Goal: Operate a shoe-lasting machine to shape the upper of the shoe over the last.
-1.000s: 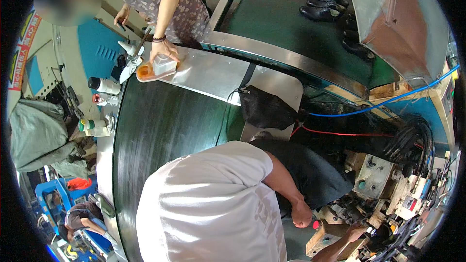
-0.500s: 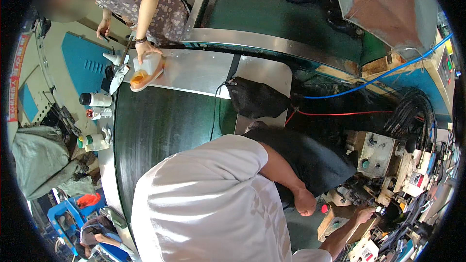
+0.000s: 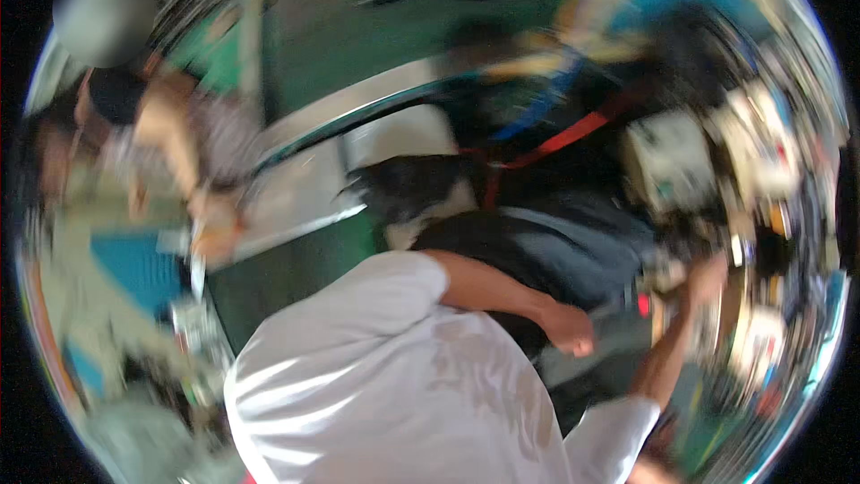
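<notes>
My left hand (image 3: 569,330) is curled into a fist over my dark trousers (image 3: 555,237), with nothing visible in it. My right arm reaches out to the machine at the right. There my right hand (image 3: 708,278) is at a small pale fitting (image 3: 737,249); motion smears its fingers, so their grip cannot be made out. A pale machine block (image 3: 667,161) stands beyond that hand, and a red button (image 3: 644,305) shows beside my forearm.
At the left, a co-worker's hand (image 3: 210,208) is at an orange-tinted shoe-like item (image 3: 217,240) on the metal table edge. A black cloth-like item (image 3: 412,186) lies by the green belt (image 3: 296,273). Red (image 3: 573,134) and blue (image 3: 542,108) hoses run behind my legs.
The whole view has swung and blurred: the machine side has risen, and the co-worker's side has dropped. My left hand stays in a fist, and my right hand stays at the machine.
</notes>
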Action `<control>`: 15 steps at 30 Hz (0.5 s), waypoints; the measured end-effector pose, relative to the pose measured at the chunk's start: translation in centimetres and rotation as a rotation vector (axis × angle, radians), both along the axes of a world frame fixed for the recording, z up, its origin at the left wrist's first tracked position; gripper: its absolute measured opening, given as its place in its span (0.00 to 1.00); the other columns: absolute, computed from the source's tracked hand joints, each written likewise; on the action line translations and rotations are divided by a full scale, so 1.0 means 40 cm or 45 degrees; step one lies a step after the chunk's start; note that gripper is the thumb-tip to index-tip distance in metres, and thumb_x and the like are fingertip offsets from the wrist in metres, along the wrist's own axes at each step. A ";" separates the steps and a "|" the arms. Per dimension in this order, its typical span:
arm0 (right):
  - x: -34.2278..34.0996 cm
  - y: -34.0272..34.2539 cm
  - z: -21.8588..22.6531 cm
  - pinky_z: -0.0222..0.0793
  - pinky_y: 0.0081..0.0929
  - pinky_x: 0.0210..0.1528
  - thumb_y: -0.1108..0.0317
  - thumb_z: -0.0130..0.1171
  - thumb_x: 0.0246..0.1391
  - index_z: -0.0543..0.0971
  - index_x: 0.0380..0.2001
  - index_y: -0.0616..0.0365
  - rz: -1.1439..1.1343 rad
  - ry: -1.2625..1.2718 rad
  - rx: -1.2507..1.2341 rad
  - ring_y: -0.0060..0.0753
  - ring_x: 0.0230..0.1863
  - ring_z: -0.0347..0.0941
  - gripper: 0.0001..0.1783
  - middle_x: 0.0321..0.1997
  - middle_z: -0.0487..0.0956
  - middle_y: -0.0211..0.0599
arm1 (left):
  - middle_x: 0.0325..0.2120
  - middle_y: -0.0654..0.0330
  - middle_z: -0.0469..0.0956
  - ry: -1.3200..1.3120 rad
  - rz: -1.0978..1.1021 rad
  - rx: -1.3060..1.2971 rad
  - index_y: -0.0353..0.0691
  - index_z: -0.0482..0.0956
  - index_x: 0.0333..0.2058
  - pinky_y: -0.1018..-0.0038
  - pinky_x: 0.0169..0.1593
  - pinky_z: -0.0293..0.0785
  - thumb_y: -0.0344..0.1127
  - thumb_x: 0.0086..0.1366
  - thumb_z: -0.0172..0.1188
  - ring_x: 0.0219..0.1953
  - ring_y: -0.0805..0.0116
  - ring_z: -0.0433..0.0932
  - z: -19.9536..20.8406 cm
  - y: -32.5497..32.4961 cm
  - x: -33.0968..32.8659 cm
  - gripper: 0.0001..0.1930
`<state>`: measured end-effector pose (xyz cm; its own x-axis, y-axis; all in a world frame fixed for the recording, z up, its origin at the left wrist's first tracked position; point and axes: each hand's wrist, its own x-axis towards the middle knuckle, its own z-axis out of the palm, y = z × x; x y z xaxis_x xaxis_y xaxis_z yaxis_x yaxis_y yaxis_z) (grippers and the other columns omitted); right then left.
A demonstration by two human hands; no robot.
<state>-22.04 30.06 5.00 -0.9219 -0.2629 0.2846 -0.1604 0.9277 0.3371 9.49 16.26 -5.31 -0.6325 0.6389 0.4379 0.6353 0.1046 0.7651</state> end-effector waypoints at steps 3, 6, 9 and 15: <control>0.134 -0.166 0.124 0.79 0.47 0.43 0.58 0.67 0.55 0.84 0.41 0.56 0.025 -0.076 -0.392 0.51 0.42 0.83 0.15 0.41 0.86 0.45 | 0.27 0.47 0.76 -0.075 -0.011 -0.062 0.38 0.75 0.29 0.46 0.36 0.71 0.31 0.56 0.62 0.35 0.38 0.78 -0.032 -0.036 0.010 0.05; 0.114 -0.091 0.080 0.78 0.47 0.46 0.68 0.56 0.58 0.84 0.41 0.55 0.213 0.202 -0.489 0.48 0.44 0.82 0.11 0.45 0.85 0.45 | 0.36 0.50 0.84 -0.304 -0.063 -0.128 0.37 0.82 0.39 0.58 0.44 0.79 0.27 0.66 0.61 0.40 0.47 0.83 -0.012 -0.022 -0.020 0.04; 0.186 -0.097 0.065 0.54 0.56 0.78 0.68 0.58 0.57 0.78 0.60 0.57 0.207 0.301 -0.741 0.56 0.75 0.62 0.26 0.70 0.71 0.52 | 0.34 0.48 0.83 -0.462 -0.113 -0.234 0.36 0.81 0.37 0.55 0.43 0.79 0.26 0.66 0.59 0.40 0.44 0.83 -0.028 0.012 -0.063 0.03; 0.225 -0.037 0.032 0.39 0.58 0.83 0.58 0.60 0.57 0.78 0.64 0.55 0.143 0.109 -0.629 0.61 0.82 0.49 0.31 0.81 0.57 0.59 | 0.47 0.51 0.85 0.170 -0.317 -0.551 0.38 0.83 0.49 0.55 0.55 0.74 0.39 0.71 0.60 0.51 0.48 0.81 -0.200 0.095 -0.114 0.14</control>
